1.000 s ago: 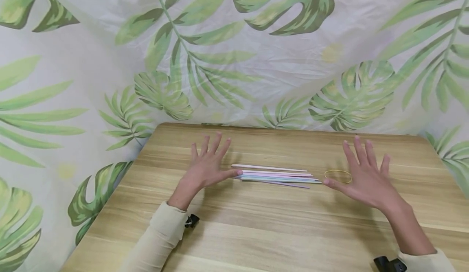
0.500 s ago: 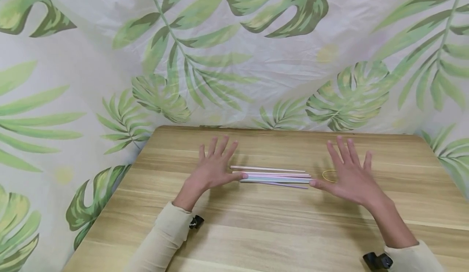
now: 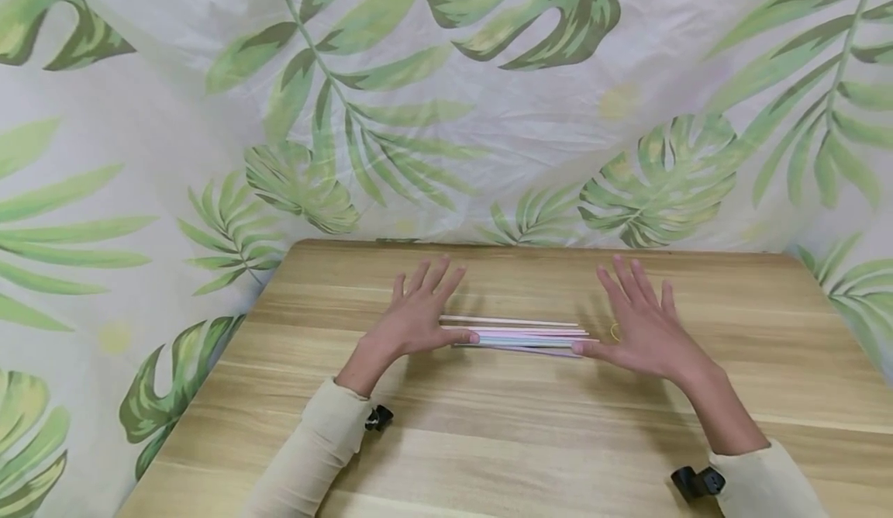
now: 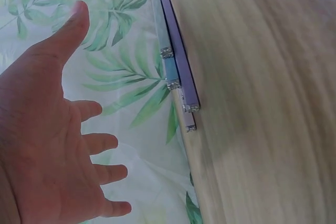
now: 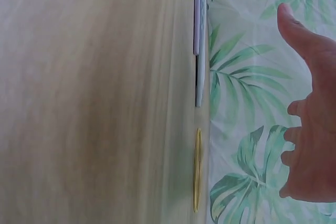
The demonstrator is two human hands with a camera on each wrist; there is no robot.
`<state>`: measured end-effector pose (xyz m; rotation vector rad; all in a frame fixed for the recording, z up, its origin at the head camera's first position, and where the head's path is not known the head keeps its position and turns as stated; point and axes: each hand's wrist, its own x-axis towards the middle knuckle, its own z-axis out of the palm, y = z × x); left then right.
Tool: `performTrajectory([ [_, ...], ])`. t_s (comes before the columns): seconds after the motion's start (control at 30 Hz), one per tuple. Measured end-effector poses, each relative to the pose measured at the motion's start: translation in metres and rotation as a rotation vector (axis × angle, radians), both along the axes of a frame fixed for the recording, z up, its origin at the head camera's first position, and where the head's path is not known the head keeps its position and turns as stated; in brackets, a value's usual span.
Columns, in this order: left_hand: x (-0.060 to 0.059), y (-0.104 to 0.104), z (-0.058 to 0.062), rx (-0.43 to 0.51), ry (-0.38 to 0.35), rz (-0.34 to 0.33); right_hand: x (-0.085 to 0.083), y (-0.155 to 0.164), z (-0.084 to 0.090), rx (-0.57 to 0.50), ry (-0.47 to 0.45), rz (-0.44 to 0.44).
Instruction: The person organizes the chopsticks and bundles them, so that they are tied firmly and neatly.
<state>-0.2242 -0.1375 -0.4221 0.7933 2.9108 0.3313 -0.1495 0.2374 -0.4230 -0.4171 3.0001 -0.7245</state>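
- The bundle of pastel straws lies on the wooden table, long axis left to right, between the hands
- Left hand and right hand, fingers spread, holding nothing, thumbs at the ends
- Both hands have closed inward; the right now covers most of the yellow rubber band

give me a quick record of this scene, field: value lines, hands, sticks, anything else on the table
left hand: left hand open, fingers spread, thumb at the left ends of the sticks
right hand: right hand open, fingers spread, thumb at the right ends of the sticks
sticks: pastel sticks lying flat side by side, running left to right between both hands
rubber band: yellow rubber band flat on the table just past the right ends, mostly hidden by the right hand in the head view
table: wooden table
backdrop: leaf-print cloth behind the table
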Motion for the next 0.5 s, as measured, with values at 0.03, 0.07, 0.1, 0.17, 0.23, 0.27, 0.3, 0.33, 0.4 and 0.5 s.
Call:
performTrajectory([
  [0.03,0.000,0.000,-0.001,0.006,-0.003,-0.012,-0.001,-0.001,-0.001,-0.006,-0.003,0.009],
  [0.07,0.000,0.000,-0.002,0.012,-0.008,-0.024,-0.002,-0.001,-0.001,-0.010,-0.005,0.019],
  [0.1,0.000,0.000,-0.003,0.017,-0.011,-0.036,-0.002,-0.002,-0.002,-0.014,-0.006,0.030],
  [0.17,-0.001,0.001,-0.004,0.028,-0.014,-0.058,-0.004,-0.003,-0.004,-0.019,-0.003,0.053],
  [0.23,-0.002,0.001,-0.007,0.034,-0.014,-0.075,-0.006,-0.004,-0.007,-0.027,-0.008,0.075],
  [0.27,-0.002,0.001,-0.007,0.036,-0.013,-0.082,-0.006,-0.005,-0.008,-0.031,-0.007,0.088],
  [0.3,-0.002,0.001,-0.008,0.037,-0.010,-0.092,-0.007,-0.005,-0.009,-0.033,-0.010,0.099],
  [0.33,-0.002,0.002,-0.009,0.039,-0.009,-0.099,-0.008,-0.006,-0.010,-0.038,-0.015,0.110],
  [0.4,-0.002,0.001,-0.011,0.044,-0.013,-0.114,-0.009,-0.006,-0.012,-0.049,-0.029,0.130],
  [0.5,-0.002,0.001,-0.013,0.047,-0.021,-0.131,-0.009,-0.007,-0.013,-0.056,-0.036,0.154],
])
